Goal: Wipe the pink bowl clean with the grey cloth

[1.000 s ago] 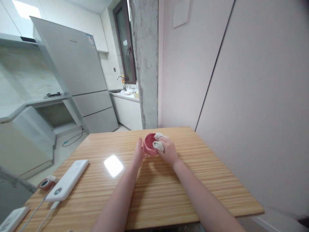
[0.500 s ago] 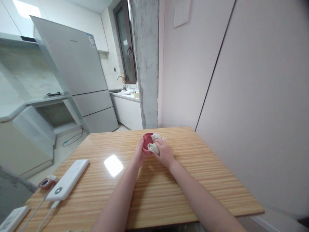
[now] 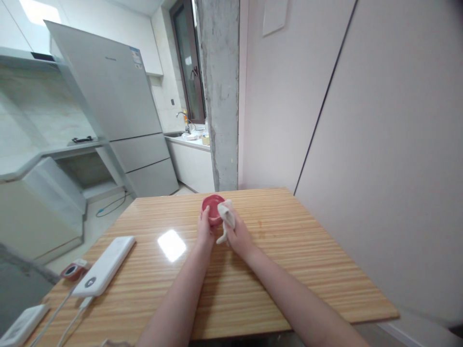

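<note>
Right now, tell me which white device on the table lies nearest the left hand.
The long white power bank, lying flat at the table's left. The other white device sits at the near-left corner, farther from the left hand.

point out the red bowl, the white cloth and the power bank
red bowl [image 3: 211,205], head view, inner wall below the rim
white cloth [image 3: 227,215], head view, bunched part by the bowl's rim
power bank [image 3: 108,261], head view, middle of its top face

Wooden table [image 3: 289,270], perhaps power bank [image 3: 103,266]
</note>
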Tool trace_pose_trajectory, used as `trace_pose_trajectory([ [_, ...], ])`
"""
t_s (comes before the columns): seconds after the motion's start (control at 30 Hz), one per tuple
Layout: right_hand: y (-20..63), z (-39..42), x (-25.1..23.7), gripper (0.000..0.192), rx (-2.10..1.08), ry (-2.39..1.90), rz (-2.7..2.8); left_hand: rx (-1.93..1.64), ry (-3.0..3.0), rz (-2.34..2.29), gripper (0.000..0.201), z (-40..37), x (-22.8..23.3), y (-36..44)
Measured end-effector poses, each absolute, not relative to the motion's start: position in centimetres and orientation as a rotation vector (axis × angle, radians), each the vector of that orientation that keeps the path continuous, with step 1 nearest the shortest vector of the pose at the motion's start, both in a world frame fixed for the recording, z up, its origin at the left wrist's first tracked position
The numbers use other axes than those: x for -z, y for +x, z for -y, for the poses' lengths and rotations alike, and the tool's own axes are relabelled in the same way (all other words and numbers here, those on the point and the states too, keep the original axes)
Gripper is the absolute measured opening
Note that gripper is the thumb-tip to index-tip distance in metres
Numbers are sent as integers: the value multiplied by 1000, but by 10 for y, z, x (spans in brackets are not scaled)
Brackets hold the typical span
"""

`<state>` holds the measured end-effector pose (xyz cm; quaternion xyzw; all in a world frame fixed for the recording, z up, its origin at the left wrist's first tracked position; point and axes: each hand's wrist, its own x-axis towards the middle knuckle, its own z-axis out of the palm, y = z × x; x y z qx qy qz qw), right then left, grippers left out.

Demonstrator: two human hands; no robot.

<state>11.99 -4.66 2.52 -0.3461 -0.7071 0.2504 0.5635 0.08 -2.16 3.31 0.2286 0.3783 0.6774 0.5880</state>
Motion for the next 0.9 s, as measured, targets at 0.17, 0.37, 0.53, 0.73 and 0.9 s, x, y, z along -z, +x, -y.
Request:
trace_pose_trajectory([
  [0.17,153,12,-24,58,-599,-964,1192,-1423,555,-860,41,23,-40,12],
  [0.37,132,23,-26,57,-966,-845,1238,-1432,568,-732,50,29,-41,20],
  [0.53,110,39,-22,60,-1046,-851,1126,-1661,627,-814,60,30,-40,21],
  [0.73,159,8,-40,52,-1040,-981,959,-1266,698,-972,58,31,-32,27],
  [0.9,155,6,-32,54,-1175,-960,1052,-1259,647,-958,47,28,-29,26],
])
